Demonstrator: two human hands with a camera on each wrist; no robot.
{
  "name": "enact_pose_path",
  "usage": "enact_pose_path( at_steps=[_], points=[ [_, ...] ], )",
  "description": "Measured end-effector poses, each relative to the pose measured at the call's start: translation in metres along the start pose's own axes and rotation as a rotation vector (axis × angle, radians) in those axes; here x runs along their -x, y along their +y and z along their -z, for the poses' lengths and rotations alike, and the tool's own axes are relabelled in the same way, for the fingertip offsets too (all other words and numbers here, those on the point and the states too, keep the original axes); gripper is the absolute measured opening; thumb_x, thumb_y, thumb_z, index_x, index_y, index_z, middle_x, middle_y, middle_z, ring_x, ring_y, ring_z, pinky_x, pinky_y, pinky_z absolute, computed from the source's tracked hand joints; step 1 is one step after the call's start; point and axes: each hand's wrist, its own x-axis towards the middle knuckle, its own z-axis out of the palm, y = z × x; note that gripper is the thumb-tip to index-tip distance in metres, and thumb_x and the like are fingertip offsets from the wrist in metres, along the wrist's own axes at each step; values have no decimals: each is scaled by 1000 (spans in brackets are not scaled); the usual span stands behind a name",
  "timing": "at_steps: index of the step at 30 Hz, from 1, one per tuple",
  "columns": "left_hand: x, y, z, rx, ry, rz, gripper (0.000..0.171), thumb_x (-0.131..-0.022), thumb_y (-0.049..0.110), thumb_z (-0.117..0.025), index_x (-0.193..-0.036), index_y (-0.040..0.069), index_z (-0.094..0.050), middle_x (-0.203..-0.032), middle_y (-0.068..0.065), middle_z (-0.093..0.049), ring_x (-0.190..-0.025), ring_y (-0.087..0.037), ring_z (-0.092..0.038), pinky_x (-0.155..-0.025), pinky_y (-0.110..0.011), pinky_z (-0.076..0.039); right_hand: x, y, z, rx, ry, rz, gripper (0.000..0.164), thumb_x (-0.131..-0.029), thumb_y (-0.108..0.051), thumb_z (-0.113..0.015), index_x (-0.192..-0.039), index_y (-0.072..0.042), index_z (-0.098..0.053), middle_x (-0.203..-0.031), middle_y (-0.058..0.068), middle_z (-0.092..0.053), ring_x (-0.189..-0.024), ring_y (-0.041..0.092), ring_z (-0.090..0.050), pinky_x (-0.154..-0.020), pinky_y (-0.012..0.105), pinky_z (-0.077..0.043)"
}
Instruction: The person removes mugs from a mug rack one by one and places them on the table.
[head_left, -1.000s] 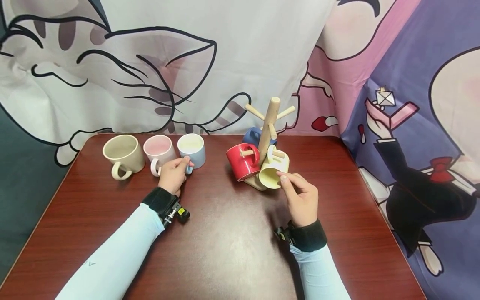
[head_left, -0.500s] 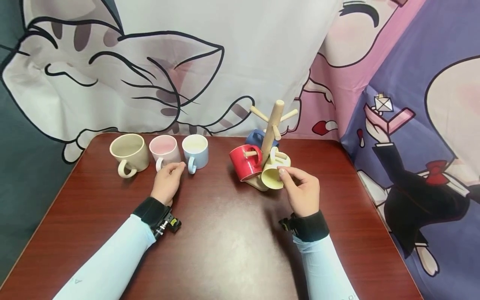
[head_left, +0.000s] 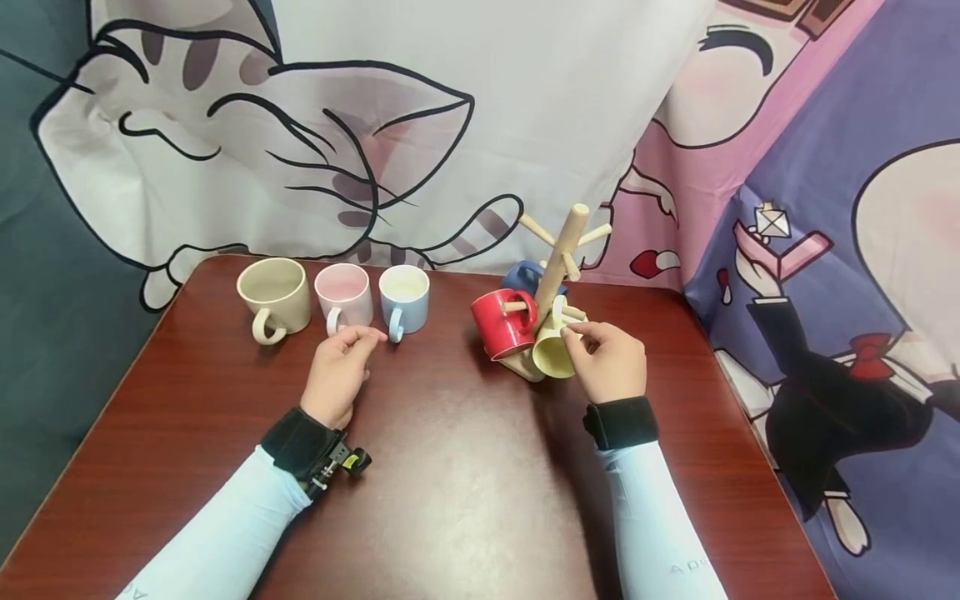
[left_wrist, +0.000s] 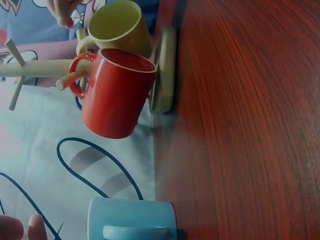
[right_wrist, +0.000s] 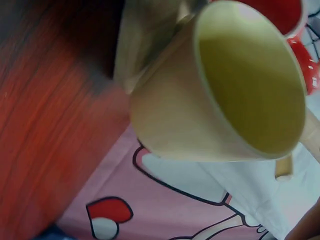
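My left hand (head_left: pixel 341 371) is beside the light blue mug (head_left: pixel 405 302), fingertips close to its handle. In the left wrist view, its fingers (left_wrist: pixel 11 228) are apart from that mug and hold nothing. A wooden mug tree (head_left: pixel 564 246) carries a red mug (head_left: pixel 504 327), a pale yellow mug (head_left: pixel 551 354) and a dark blue mug (head_left: pixel 522 277), mostly hidden behind. My right hand (head_left: pixel 611 362) is by the yellow mug, fingertips overlapping its rim in the head view. A gap separates hand and mug in the left wrist view. The yellow mug tilts mouth outward.
A pink mug (head_left: pixel 345 292) and a larger beige mug (head_left: pixel 276 296) stand upright left of the light blue one, in a row near the back edge of the brown table (head_left: pixel 450 483). Upper pegs of the tree stick out bare. A printed curtain (head_left: pixel 540 100) hangs behind.
My left hand's fingers left the light blue mug's handle, drew back, then came near it again. My right hand has risen slightly by the yellow mug. The head view has shifted.
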Motion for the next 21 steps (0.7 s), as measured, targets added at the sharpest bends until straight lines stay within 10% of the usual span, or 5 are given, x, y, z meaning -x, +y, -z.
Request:
enact_pose_path(
  at_steps=[10,21],
  points=[
    [1,-3,5,7,-45,29,30,-115,17,-57,-126,-8,-70,-82,0,-48,-68,-14,-43,-61,-26,-38,-11,-8,-21,273,-82,-85,32,-99,-36,-79,-120,-13,-86,-78,11,-74,-68,38,-68,-55,52,-52],
    [2,-5,8,46,-47,24,28,-115,17,-59,-121,-8,-71,-73,1,-44,-62,-13,-41,-57,-26,-35,-16,-12,-34,245,-57,-172,31,-101,-35,-78,-121,-12,-85,-81,14,-77,-78,44,-72,-65,58,-55]
  ],
)
